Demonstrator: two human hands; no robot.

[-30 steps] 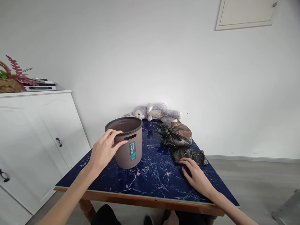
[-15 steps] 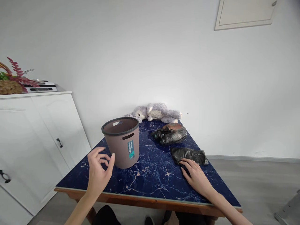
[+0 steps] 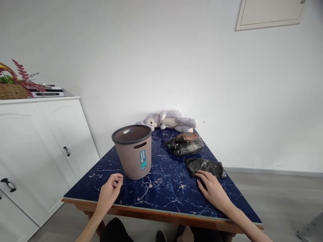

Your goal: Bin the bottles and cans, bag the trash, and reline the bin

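My left hand (image 3: 110,190) rests low over the table's near left part, fingers curled in towards the thumb, with nothing visible in it. Just beyond it stands an upright mauve trash can (image 3: 131,158) with a dark rim, handle slots and a teal label. My right hand (image 3: 210,190) lies on the tabletop, fingers stretched out, its fingertips at the near edge of a flattened black plastic bag (image 3: 209,167). Behind that sits a knotted, filled black garbage bag (image 3: 188,144), through which something brownish shows.
A grey plush toy (image 3: 169,120) lies at the far end of the blue marbled table (image 3: 161,191), against the wall. White cabinets (image 3: 58,144) stand at the left, topped by a wicker basket (image 3: 13,91) with artificial plants.
My left hand has come down from beside the trash can towards the tabletop, and its fingers have closed. My right hand stays by the flattened bag. The view has shifted slightly.
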